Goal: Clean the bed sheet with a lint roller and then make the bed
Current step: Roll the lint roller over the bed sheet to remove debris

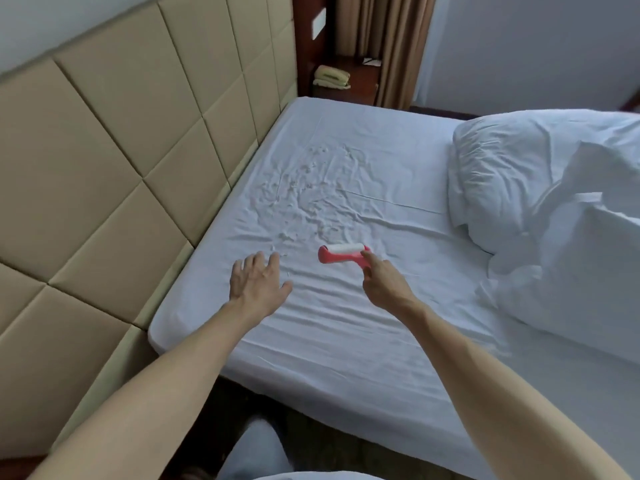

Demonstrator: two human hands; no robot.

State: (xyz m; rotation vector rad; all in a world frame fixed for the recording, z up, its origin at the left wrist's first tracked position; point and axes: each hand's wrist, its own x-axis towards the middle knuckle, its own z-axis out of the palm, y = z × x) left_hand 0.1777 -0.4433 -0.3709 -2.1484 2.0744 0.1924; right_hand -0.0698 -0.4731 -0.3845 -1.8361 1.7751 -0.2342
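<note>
Right hand point(381, 284) grips the red plastic lint roller point(341, 255) on the wrinkled white bed sheet point(346, 341); left hand point(258, 284) spreads wide just beside it

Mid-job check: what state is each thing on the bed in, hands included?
sheet: wrinkled, white bits scattered on it.
lint roller: lying on the sheet, held by the handle.
right hand: grips the lint roller.
left hand: open, fingers spread over the sheet.
pillow: crumpled, pushed aside.
duvet: bunched up, not spread.
</note>
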